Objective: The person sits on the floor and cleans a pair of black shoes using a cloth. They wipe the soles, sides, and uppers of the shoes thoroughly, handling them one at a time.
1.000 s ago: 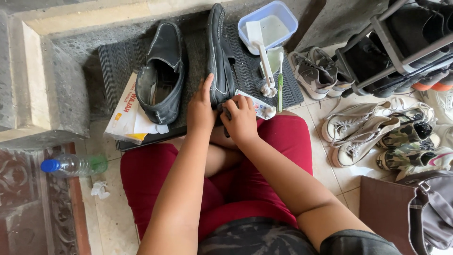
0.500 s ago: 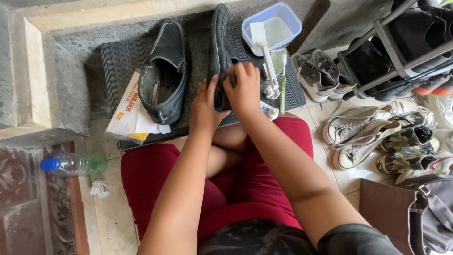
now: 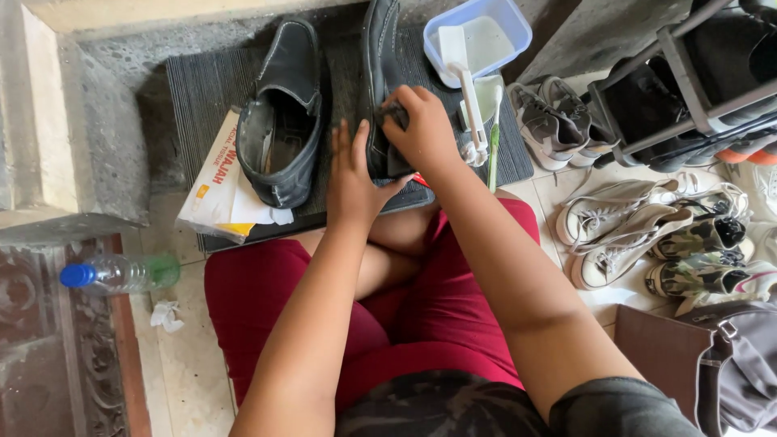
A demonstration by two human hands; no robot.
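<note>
A black leather shoe lies on its side on a dark ribbed mat. My left hand holds its heel end, fingers flat against the side and thumb around the back. My right hand presses a small dark pad against the shoe's middle. The second black shoe stands upright to the left, its opening facing up. I sit cross-legged in red trousers just in front of the mat.
A blue tub with a white brush and a green toothbrush lie right of the shoe. A tissue pack, plastic bottle, several sneakers, a shoe rack and a grey bag surround me.
My right hand has moved from the shoe's heel up along its side toward the middle. My left hand has stayed at the heel.
</note>
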